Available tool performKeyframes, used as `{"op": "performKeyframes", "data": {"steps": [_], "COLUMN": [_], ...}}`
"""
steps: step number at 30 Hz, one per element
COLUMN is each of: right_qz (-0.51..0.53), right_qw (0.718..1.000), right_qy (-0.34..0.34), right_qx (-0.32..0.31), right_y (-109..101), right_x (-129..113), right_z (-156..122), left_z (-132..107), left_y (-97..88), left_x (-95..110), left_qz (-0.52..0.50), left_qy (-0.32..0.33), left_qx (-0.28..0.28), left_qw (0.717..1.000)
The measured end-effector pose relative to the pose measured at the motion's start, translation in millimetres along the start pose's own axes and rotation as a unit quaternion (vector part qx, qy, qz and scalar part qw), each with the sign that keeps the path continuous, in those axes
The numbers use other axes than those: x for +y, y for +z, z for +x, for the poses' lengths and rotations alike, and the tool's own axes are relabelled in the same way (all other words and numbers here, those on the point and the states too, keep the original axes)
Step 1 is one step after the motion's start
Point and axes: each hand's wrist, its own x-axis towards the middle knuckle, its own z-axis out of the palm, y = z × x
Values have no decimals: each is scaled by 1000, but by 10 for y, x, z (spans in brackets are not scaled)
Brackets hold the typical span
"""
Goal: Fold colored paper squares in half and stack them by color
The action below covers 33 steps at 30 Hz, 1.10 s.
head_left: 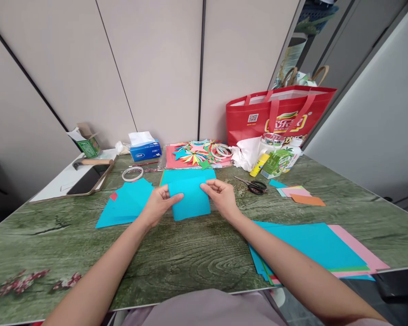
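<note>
Between my two hands I hold up a squarish sheet of blue paper over the middle of the table. My left hand pinches its left edge, thumb on the near face. At the upper right corner my right hand grips it between thumb and fingers. Just behind it lies more blue paper with a green edge showing. Left of my left hand is a spread of blue sheets with a small red piece on it.
Scissors, a glue stick and paper scraps lie to the right. A coloured paper stack rests by my right forearm. Behind are paper stars, a tissue box and a red bag. Tape and a hammer lie left.
</note>
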Motion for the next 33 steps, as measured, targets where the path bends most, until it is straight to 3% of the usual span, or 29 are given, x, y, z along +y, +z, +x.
{"op": "performKeyframes", "data": {"steps": [17, 33], "right_qz": [22, 6], "right_qw": [1000, 999], "right_qy": [-12, -30], "right_qx": [16, 28], "right_y": [11, -5], "right_x": [-29, -25], "right_z": [-6, 8], "left_z": [15, 21], "left_y": [-30, -51], "left_x": [-26, -47], "left_qz": [49, 56], "left_qy": [25, 33], "left_qx": [48, 43], "left_qw": [997, 997]}}
